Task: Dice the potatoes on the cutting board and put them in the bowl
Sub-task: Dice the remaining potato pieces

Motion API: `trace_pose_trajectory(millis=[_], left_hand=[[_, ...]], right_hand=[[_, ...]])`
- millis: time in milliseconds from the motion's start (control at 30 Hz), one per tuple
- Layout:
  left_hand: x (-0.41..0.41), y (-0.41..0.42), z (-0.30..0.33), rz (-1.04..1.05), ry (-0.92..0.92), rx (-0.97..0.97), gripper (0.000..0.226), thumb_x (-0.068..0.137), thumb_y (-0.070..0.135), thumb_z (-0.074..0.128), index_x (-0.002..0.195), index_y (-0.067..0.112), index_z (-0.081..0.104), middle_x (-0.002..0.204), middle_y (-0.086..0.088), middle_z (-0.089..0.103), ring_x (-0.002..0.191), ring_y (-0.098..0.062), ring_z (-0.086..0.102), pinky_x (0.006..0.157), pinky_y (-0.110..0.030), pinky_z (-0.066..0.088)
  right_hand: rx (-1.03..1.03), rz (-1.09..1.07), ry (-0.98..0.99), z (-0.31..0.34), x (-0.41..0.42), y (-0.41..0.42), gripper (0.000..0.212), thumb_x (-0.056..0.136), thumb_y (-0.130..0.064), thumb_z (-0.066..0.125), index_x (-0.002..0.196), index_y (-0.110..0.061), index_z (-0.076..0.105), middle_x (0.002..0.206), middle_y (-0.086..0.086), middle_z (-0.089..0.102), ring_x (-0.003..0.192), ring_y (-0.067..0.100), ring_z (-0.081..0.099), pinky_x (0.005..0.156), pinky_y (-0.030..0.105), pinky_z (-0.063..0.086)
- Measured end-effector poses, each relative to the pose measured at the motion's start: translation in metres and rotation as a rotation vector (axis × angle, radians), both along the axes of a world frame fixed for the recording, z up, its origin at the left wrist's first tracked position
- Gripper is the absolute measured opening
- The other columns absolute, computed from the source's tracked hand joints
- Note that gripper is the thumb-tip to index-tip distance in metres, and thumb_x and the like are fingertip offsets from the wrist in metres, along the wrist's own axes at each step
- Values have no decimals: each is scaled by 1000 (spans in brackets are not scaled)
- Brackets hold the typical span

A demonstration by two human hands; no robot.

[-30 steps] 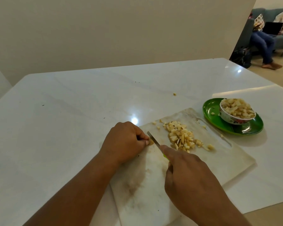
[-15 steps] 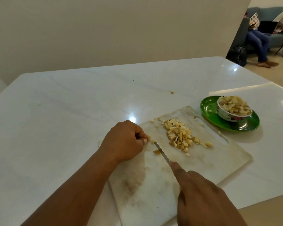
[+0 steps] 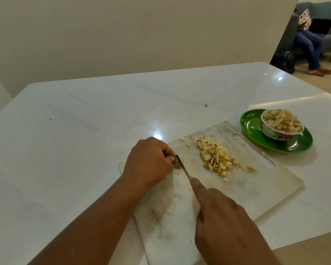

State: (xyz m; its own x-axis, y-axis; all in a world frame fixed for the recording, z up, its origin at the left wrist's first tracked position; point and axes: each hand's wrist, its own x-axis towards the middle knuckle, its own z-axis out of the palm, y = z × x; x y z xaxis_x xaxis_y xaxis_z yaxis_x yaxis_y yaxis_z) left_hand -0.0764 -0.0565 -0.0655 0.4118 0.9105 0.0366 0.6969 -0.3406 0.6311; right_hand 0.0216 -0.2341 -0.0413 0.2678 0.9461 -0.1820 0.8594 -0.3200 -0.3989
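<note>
My left hand [image 3: 149, 161] curls on last potato bit [image 3: 177, 165], knuckles fwd to guide knife [image 3: 182, 166]; right hand [image 3: 224, 222] grips handle. Diced pile [image 3: 216, 157] pushed right twd bowl [image 3: 279, 129].

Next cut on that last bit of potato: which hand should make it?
Right. The right hand grips the knife, its blade beside the potato piece that the left hand pinches on the cutting board.

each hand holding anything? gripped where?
Right hand grips the knife by its handle, forefinger along the blade's spine. Left hand pinches a small potato piece at its fingertips.
</note>
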Motion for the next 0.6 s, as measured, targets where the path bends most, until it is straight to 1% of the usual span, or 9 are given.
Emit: trace_pose_trajectory(millis=[133, 200, 333, 400, 500, 567, 600], left_hand=[[0, 2, -1, -30, 10, 30, 6, 88, 31, 77, 85, 34, 81, 75, 20, 70, 76, 1, 66, 68, -14, 49], [-2, 4, 0, -54, 7, 14, 7, 90, 31, 76, 88, 34, 81, 79, 20, 71, 80, 1, 66, 67, -13, 47], [-7, 1, 1, -100, -16, -39, 16, 97, 28, 67, 95, 35, 81, 88, 20, 73, 82, 1, 66, 68, -13, 48], [-8, 0, 1, -103, -30, -58, 17, 98, 29, 66, 94, 36, 81, 89, 21, 73, 82, 1, 66, 70, -16, 50], [-10, 1, 1, -107, -73, -61, 11, 93, 35, 72, 90, 38, 81, 85, 23, 74, 79, 6, 65, 71, -19, 50], [-11, 0, 1, -118, -168, -26, 3, 87, 38, 80, 87, 37, 82, 80, 23, 74, 69, 8, 64, 66, -15, 46], [-11, 0, 1, -140, -233, -11, 5, 84, 40, 83, 87, 35, 83, 77, 22, 74, 61, 5, 62, 62, -12, 44]], right_hand=[[-78, 10, -25, 3, 2, -16, 74, 99, -25, 31, 151, -44, -20, 106, -12, 30, 104, 11, 54, 86, 21, 43], [-112, 10, -31, 5, 4, -20, 74, 99, -25, 30, 152, -44, -19, 104, -11, 31, 103, 12, 54, 88, 22, 43], [-138, 5, -34, 11, 6, -17, 78, 96, -21, 36, 154, -39, -12, 99, -7, 33, 88, 15, 49, 78, 25, 42], [-112, 14, -31, 12, 7, -19, 78, 96, -20, 37, 155, -38, -11, 101, -7, 33, 84, 14, 47, 77, 26, 42], [-17, 20, -8, 9, 11, -26, 72, 98, -21, 34, 155, -42, -4, 102, -11, 37, 90, 13, 48, 79, 26, 42], [58, -9, 36, 6, 17, -29, 68, 99, -22, 34, 156, -45, 6, 109, -15, 46, 99, 9, 48, 86, 23, 41], [95, -29, 73, 5, 20, -30, 65, 99, -21, 35, 155, -45, 14, 114, -17, 51, 101, 5, 47, 87, 19, 39]])
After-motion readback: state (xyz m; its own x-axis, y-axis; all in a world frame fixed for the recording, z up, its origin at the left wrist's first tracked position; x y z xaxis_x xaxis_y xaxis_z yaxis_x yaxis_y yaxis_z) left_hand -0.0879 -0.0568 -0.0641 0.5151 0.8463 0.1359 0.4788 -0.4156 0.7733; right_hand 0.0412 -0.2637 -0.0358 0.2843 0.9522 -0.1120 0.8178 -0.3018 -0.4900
